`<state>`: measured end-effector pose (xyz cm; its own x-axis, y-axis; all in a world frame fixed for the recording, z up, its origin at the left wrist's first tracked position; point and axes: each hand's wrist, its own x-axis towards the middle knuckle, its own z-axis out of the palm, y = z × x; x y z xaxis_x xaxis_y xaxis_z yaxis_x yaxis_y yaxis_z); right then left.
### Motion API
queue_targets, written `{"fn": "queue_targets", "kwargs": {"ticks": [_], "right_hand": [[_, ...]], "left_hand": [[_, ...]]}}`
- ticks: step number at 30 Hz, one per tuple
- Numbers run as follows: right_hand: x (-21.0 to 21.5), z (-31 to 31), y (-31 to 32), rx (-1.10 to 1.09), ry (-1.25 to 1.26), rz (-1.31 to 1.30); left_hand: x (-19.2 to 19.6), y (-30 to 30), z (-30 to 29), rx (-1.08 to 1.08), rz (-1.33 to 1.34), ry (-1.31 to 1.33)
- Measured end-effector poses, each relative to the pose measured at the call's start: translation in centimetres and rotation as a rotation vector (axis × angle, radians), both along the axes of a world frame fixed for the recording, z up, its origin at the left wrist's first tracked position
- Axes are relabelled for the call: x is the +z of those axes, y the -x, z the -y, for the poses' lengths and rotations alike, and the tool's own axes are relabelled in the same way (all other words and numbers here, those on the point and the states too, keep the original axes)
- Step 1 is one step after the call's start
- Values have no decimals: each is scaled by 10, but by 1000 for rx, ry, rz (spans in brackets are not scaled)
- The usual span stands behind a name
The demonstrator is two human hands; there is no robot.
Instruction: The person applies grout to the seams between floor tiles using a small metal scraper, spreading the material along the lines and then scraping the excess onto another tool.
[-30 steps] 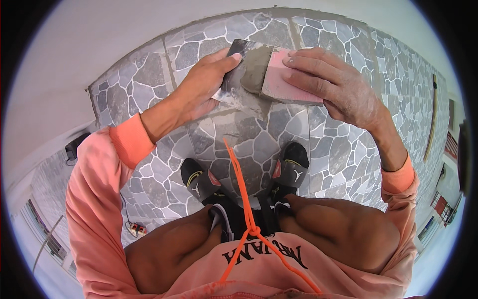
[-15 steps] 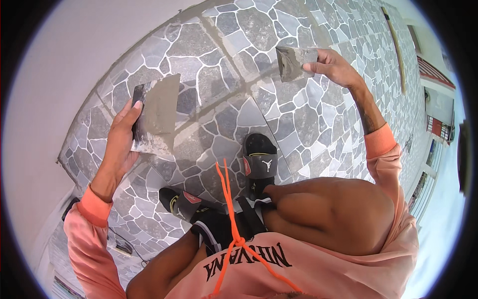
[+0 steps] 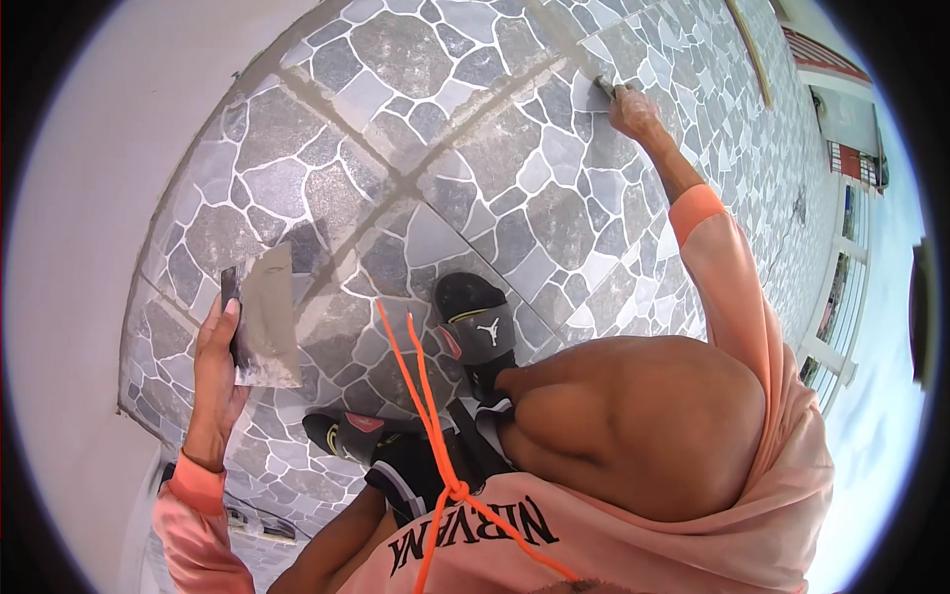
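Observation:
My left hand [image 3: 216,361] grips a flat trowel [image 3: 267,312], its broad blade coated with smooth grey grout. That trowel is held over the stone-patterned floor tiles at the left. My right hand [image 3: 635,111], stretched far ahead, is closed on a small scraper [image 3: 603,86]. I see the scraper nearly edge-on, low at the tiles near a grout-smeared joint [image 3: 495,99]; whether it touches them I cannot tell. Grey grout bands [image 3: 341,124] cross between the tiles in front of my feet.
My sandalled feet [image 3: 475,317] stand on the tiles, with my bent knee [image 3: 683,426] at the right. A pale wall [image 3: 109,198] borders the floor at the left. A long thin strip [image 3: 749,49] lies at the far right. Some cable [image 3: 262,513] lies behind at lower left.
My right hand has reached farther out and to the right, turning its scraper from flat to edge-on. My left hand has come nearer with the loaded trowel. The view has shifted over the floor.

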<state>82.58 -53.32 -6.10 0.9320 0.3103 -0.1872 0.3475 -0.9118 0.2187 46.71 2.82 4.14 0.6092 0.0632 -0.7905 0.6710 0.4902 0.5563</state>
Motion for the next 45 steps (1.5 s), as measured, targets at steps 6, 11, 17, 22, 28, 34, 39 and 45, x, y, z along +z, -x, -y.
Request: {"fn": "queue_targets", "kwargs": {"ticks": [6,11,17,22,28,34,39,45], "right_hand": [[33,-14,-18,-84,-150,-422],[8,4,-33,113,-86,-130],[33,15,-40,-70,-251,-416],[-4,43,6,53,-4,-93],[31,67,11,-192,-127,-184],[8,51,48,27,-64,-169],[18,105,61,-179,41,-96],[25,91,79,23,-34,-319]], "left_hand": [[8,-11,9,24,-24,-35],[0,-16,8,-10,-17,36],[13,-20,15,22,-3,8],[5,-6,6,12,-63,-32],[-5,-8,5,30,-50,-27],[0,-2,-2,52,-61,-51],[-2,-8,2,75,-38,-29],[-2,-6,1,55,-39,-15]]}}
